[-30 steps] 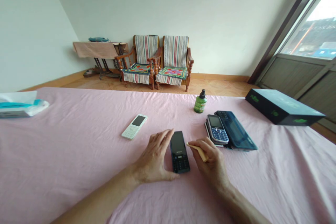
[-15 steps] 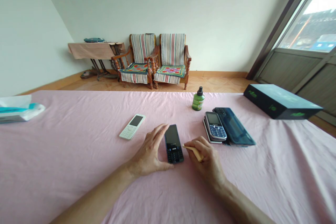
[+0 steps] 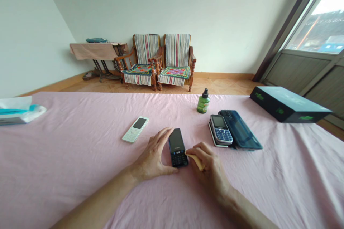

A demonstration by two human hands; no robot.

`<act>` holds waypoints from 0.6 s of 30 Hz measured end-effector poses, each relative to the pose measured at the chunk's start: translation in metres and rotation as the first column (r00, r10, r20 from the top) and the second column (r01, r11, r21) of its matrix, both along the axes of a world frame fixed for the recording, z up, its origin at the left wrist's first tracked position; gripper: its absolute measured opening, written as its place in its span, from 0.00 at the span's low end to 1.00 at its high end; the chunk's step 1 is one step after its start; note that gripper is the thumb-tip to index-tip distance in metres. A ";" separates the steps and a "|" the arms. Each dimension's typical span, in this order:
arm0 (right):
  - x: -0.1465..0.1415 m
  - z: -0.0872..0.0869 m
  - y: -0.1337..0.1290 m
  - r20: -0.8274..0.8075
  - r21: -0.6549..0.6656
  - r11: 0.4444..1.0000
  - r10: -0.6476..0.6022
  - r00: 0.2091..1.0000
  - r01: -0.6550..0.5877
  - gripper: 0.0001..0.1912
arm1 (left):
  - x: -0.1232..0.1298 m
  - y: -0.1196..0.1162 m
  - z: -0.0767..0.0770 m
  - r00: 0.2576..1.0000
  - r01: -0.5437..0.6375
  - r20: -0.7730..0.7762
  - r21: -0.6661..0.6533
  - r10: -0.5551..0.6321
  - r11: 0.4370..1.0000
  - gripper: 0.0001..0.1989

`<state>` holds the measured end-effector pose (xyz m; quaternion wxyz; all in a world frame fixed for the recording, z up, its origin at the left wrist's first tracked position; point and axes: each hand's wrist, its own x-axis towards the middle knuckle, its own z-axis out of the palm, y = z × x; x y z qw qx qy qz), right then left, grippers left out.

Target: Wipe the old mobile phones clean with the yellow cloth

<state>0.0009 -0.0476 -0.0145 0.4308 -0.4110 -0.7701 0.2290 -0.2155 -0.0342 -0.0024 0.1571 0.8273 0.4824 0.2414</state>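
A black keypad phone [image 3: 176,142] lies face up on the pink cloth, its screen end pointing away from me. My left hand [image 3: 154,154] grips it at the left, fingers at the top corner and thumb at the bottom edge. In my right hand [image 3: 211,164] is a folded yellowish cloth [image 3: 198,162], pinched between the fingers. Its tip touches the phone's right edge, beside the keys. A white keypad phone [image 3: 135,129] rests to the left, beyond my left hand.
Right of my hands, a dark-blue keypad phone [image 3: 221,130] sits atop another device, beside a large blue smartphone [image 3: 242,130]. A green bottle [image 3: 203,103] stands behind. A black box [image 3: 287,105] is at far right, a tissue pack [image 3: 21,112] at far left. Pink cloth [image 3: 80,143] covers the surface.
My right hand has shifted slightly left and down, bringing the cloth's tip from beside the black phone onto its right edge. My left hand and the phone have barely moved.
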 end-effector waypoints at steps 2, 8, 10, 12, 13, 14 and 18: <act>-0.001 -0.001 -0.001 0.011 0.001 1.000 0.002 1.000 -0.002 0.12 | -0.001 0.001 -0.002 0.999 0.013 -0.030 0.004 -0.013 1.000 0.59; 0.000 0.000 0.000 0.009 -0.001 1.000 0.001 1.000 -0.001 0.11 | -0.003 0.001 -0.004 0.993 0.064 -0.102 0.024 -0.061 0.998 0.60; 0.002 0.001 0.001 0.014 -0.008 1.000 -0.007 1.000 0.007 0.11 | -0.003 0.001 -0.004 0.993 0.063 -0.100 0.020 -0.061 0.998 0.60; 0.003 0.002 0.001 0.027 -0.023 0.999 -0.026 0.999 0.027 0.12 | -0.003 0.001 -0.003 0.994 0.059 -0.095 0.014 -0.057 0.998 0.59; 0.004 0.002 0.002 0.036 -0.036 0.999 -0.031 0.999 0.032 0.12 | -0.003 0.001 -0.002 0.994 0.058 -0.094 0.011 -0.056 0.998 0.58; 0.004 0.002 0.002 0.044 -0.047 0.998 -0.030 0.999 0.032 0.11 | -0.003 0.001 -0.002 0.994 0.058 -0.095 0.009 -0.057 0.998 0.58; 0.004 0.001 0.000 0.102 -0.075 0.997 0.029 0.994 -0.021 0.12 | -0.003 0.001 -0.001 0.992 0.071 -0.104 0.004 -0.070 0.997 0.57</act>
